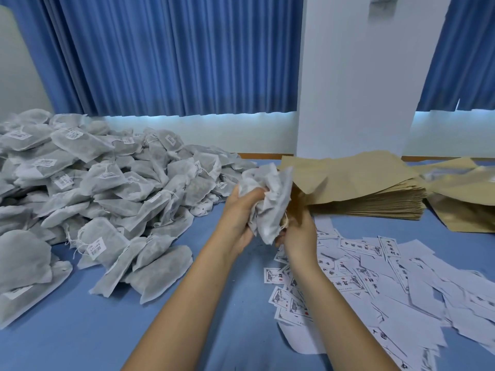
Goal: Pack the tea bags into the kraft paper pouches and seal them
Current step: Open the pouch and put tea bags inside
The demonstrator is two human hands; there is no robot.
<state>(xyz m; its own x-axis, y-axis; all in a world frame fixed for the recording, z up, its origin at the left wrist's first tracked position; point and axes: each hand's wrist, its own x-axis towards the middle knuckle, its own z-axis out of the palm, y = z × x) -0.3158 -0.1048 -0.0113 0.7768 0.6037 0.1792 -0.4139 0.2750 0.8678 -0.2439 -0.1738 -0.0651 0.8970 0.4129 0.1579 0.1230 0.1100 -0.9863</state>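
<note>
Above the blue table (214,330), both hands work one bunch of tea bags (270,199). Left hand (238,207) has fingers curled round the bunch; right hand (297,234) pinches its lower end, probably squaring the bags to slide into a pouch. Kraft pouches (369,188) lie stacked just behind, within reach; loose tea bag pile (93,188) to the left, printed labels (375,279) to the right.

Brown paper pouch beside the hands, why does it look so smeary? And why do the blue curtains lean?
Head view: the brown kraft paper pouch is smeared by motion blur, while the heap of white mesh tea bags looks sharp; head view again: the wide-angle lens makes the pleated blue curtains lean near the edges.
</note>
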